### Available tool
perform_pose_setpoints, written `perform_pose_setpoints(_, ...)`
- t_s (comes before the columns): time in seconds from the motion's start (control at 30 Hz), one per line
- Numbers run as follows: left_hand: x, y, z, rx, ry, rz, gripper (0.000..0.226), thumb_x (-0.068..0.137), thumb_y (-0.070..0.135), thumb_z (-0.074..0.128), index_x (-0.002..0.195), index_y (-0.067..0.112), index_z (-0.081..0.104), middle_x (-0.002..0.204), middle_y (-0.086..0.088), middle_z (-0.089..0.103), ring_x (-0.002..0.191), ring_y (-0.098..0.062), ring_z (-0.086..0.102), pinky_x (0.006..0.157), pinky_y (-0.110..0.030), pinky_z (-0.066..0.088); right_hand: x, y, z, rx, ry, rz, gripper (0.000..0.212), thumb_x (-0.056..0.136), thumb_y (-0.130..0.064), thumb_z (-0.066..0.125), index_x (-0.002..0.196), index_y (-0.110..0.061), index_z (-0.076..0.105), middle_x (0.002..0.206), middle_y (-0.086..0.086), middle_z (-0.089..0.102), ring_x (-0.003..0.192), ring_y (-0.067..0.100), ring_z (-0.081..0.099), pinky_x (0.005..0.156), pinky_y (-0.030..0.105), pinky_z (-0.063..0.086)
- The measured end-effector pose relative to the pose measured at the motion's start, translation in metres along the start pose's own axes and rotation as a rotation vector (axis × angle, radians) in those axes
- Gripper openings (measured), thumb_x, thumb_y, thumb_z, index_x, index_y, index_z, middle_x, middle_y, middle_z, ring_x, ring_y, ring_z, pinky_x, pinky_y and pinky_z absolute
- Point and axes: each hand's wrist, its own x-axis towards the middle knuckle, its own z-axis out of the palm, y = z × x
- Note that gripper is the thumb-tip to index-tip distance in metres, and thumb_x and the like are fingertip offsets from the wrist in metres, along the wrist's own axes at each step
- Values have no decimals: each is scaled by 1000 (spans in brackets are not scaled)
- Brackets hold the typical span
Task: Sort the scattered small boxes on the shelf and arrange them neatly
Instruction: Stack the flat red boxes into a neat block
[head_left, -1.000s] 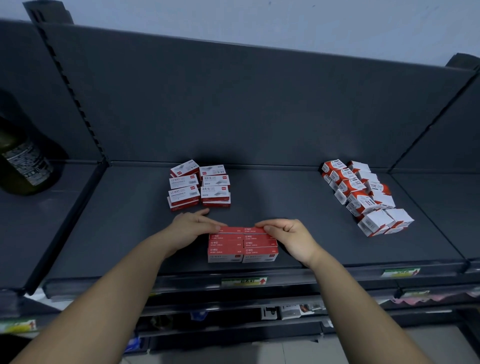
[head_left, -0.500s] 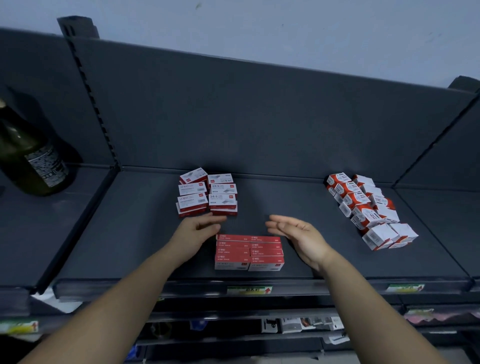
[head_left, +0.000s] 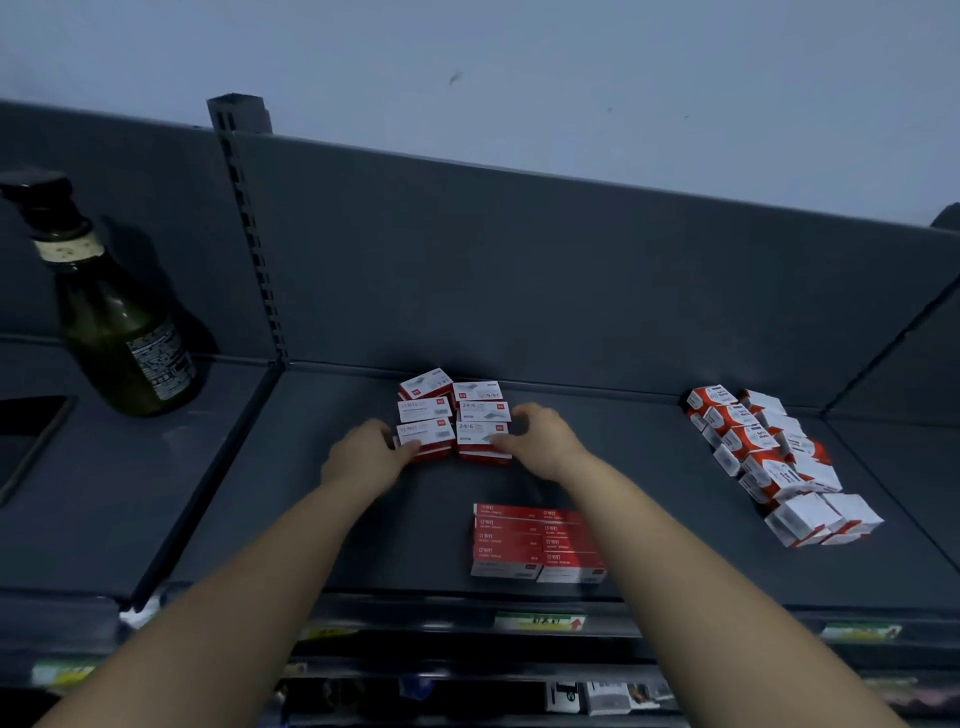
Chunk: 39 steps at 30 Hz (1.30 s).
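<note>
Front lip of the shelf (head_left: 311, 530) first: a price tag (head_left: 540, 621) sits right below the red block (head_left: 524, 543). The red block looks done: flat, squared, two columns, parked just behind the lip.

Behind the red block, slightly left, both hands are on the white-topped boxes (head_left: 452, 415). The left hand (head_left: 363, 457) wraps that group's near-left corner, thumb along the front face. The right hand (head_left: 540, 441) cups the right side, fingers curled over the far boxes, thumb on the near-right box. Neither hand is spread; both grip inward.

My read: the step in hand is squaring up this second group. It's two columns, three deep, and the back-left box is skewed. The next move wants a squeeze from both sides and a nudge on that skewed box, then maybe a slide into line with the red block.

Room: there's bare shelf between the group and the red block, and a wide bare strip left of the red block out to the divider (head_left: 208, 483). Only a narrow gap remains to the back panel (head_left: 519, 270), so pushing further back jams fast.

Right of the red block, well apart, is a heap of boxes (head_left: 769, 462) in a ragged diagonal double row, several tilted. Probably not sorted yet. Its near end sits nearest the lip, so watch for tip-off.

Far left of the red block, past the divider, stands a bottle (head_left: 119, 332), out of the way.
</note>
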Motion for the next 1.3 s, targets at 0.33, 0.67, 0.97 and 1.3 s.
perform_pose_setpoints(0.33,-2,13,8,-63,44,-61,42,90,57,57,123,32,62,123,1,63,116,-27,56,96,-41,34,17,0,22,71,-10,208,25,78,-51,76,83,-28,68,96,-5,71,98,22,65,97,46,49)
perform_pose_setpoints(0.67,-11,10,11,-177,213,180,33,85,28,74,110,17,57,110,2,64,98,-16,58,83,-35,51,17,0,26,135,27,209,26,78,-51,77,74,-30,63,93,-7,71,97,23,65,100,48,47)
perform_pose_setpoints(0.97,-21,5,9,-448,179,243,25,86,15,74,102,19,56,96,11,65,90,-7,63,74,-18,46,16,3,20,162,86,133,32,77,-39,82,97,-28,59,106,-8,65,108,17,58,101,45,44)
perform_pose_setpoints(1.3,-22,33,10,-814,-29,238,31,86,11,73,100,38,65,112,-5,66,99,-21,69,88,-42,58,-9,36,-9,979,90,58,19,90,-1,68,98,-11,54,103,16,71,88,22,71,76,28,56)
